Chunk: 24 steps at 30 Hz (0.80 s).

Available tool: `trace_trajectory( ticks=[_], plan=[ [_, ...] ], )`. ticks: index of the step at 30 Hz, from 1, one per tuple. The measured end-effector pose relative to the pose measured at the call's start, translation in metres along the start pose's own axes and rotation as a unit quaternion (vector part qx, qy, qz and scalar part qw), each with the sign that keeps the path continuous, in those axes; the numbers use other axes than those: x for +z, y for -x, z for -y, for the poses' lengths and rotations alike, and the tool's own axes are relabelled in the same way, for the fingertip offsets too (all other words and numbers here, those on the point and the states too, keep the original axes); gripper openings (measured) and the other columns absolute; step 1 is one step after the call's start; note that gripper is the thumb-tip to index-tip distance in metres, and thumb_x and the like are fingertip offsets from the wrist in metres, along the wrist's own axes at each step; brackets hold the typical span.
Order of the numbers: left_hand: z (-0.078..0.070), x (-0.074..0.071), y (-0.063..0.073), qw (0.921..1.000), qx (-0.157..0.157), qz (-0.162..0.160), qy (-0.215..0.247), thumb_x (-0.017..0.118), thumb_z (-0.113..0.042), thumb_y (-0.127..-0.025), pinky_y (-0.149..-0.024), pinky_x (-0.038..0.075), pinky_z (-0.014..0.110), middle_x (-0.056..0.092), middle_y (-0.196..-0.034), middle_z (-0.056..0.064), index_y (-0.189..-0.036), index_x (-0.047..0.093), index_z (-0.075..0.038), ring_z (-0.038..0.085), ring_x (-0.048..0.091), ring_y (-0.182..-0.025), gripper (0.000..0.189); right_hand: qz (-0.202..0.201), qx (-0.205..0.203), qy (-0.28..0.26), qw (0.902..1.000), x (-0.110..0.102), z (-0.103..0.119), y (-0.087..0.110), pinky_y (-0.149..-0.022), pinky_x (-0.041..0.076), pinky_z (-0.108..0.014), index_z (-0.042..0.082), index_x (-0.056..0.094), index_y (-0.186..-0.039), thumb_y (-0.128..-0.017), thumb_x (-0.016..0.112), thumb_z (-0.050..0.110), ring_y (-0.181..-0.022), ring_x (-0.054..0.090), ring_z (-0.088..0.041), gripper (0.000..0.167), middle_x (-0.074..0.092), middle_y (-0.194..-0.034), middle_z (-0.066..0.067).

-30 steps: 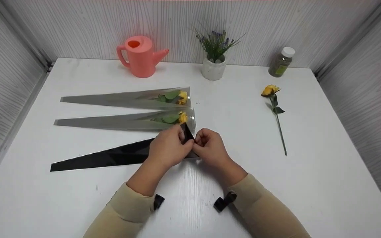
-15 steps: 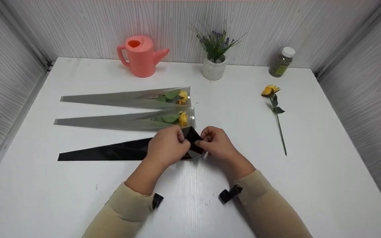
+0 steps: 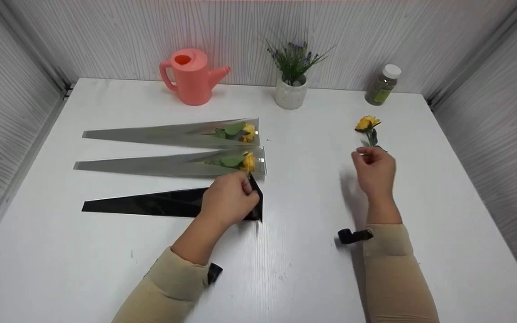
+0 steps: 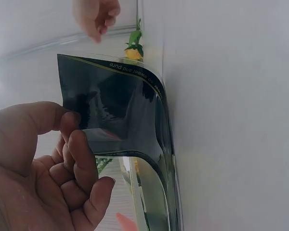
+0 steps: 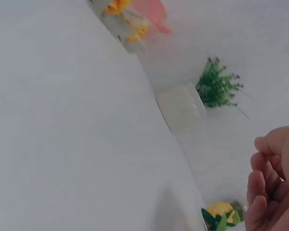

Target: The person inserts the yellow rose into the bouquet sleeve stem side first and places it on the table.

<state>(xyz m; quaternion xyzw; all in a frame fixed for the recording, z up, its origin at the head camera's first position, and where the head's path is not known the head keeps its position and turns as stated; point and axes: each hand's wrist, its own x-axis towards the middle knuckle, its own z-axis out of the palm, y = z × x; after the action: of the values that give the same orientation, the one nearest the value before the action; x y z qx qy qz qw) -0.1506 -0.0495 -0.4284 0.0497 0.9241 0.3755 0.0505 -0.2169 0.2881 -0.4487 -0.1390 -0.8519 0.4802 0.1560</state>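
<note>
My left hand [image 3: 228, 197] pinches the mouth of a long, tapering black flower sleeve [image 3: 151, 204]. In the left wrist view, the thumb and a finger hold the sleeve's raised upper edge [image 4: 113, 96], which has printed lettering, and the mouth gapes. Over at the right, my right hand [image 3: 375, 172] hovers above the stem of a loose yellow rose [image 3: 368, 124], hiding most of the stem. In the right wrist view, its fingers [image 5: 256, 185] are loosely curled with nothing held between them.
Beyond the black sleeve lie two wrapped yellow roses in clear-fronted sleeves [image 3: 151, 167]. Along the back stand a pink watering can [image 3: 192, 78], a potted plant [image 3: 291, 95] and a white-capped jar [image 3: 382, 87].
My right hand has let go of the sleeve's mouth and moved right, over the loose rose. The left hand stays put, while the sleeve's narrow end has swung slightly away from me.
</note>
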Motion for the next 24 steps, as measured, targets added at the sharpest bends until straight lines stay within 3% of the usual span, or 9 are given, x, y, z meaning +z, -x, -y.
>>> trace_trajectory(
  ticks=[2,5,10,13,19,24],
  plan=[
    [0.0,0.0,0.0,1.0,-0.002,0.0,-0.002,0.071,-0.022,-0.092,-0.058,0.046,0.037,0.064,-0.078,-0.002,-0.08,0.062,-0.016,0.019,0.06,-0.066,0.016,-0.034,0.011,0.041,0.9985,-0.013,-0.008,-0.005,-0.072,0.047,-0.027,-0.001,0.074,-0.121,-0.102,0.069,0.015,-0.088,0.059,-0.019,0.026,0.067,-0.101,-0.012],
    [0.0,-0.001,0.001,1.0,-0.006,0.002,-0.005,0.072,-0.024,-0.093,-0.059,0.047,0.038,0.065,-0.079,-0.002,-0.082,0.063,-0.016,0.019,0.06,-0.066,0.016,-0.044,0.037,0.102,0.9931,-0.027,-0.02,-0.01,-0.089,0.051,-0.036,-0.001,0.07,-0.134,-0.104,0.064,0.015,-0.109,0.062,-0.029,0.034,0.067,-0.124,-0.019],
    [-0.001,-0.001,0.001,1.0,-0.005,0.004,-0.007,0.072,-0.024,-0.094,-0.06,0.047,0.038,0.065,-0.08,-0.003,-0.083,0.063,-0.017,0.018,0.06,-0.066,0.016,0.01,0.101,0.141,0.9848,-0.036,-0.035,-0.013,-0.11,0.045,-0.05,-0.001,0.057,-0.149,-0.107,0.057,0.015,-0.137,0.053,-0.038,0.045,0.058,-0.145,-0.024],
    [-0.002,0.001,0.0,1.0,-0.002,0.003,-0.007,0.072,-0.025,-0.094,-0.06,0.046,0.038,0.066,-0.08,-0.003,-0.084,0.064,-0.017,0.018,0.06,-0.066,0.016,0.037,0.119,0.148,0.9811,-0.036,-0.04,-0.014,-0.109,0.045,-0.05,-0.001,0.058,-0.148,-0.107,0.054,0.014,-0.135,0.053,-0.038,0.044,0.06,-0.141,-0.023],
    [-0.003,0.001,0.0,1.0,-0.005,0.007,-0.003,0.073,-0.028,-0.097,-0.062,0.049,0.039,0.067,-0.081,-0.004,-0.086,0.065,-0.017,0.017,0.062,-0.067,0.017,0.059,0.082,0.194,0.9757,-0.036,-0.042,-0.014,-0.091,0.05,-0.047,-0.005,0.066,-0.137,-0.099,0.054,0.007,-0.111,0.061,-0.038,0.042,0.066,-0.122,-0.026],
    [-0.003,0.001,0.0,0.9998,-0.012,0.013,0.003,0.075,-0.031,-0.098,-0.066,0.051,0.039,0.067,-0.079,-0.006,-0.089,0.067,-0.017,0.016,0.063,-0.07,0.019,0.118,0.095,0.198,0.9684,-0.037,-0.034,-0.012,-0.089,0.051,-0.046,-0.005,0.062,-0.141,-0.096,0.058,0.009,-0.109,0.061,-0.038,0.048,0.064,-0.126,-0.027]
  ],
)
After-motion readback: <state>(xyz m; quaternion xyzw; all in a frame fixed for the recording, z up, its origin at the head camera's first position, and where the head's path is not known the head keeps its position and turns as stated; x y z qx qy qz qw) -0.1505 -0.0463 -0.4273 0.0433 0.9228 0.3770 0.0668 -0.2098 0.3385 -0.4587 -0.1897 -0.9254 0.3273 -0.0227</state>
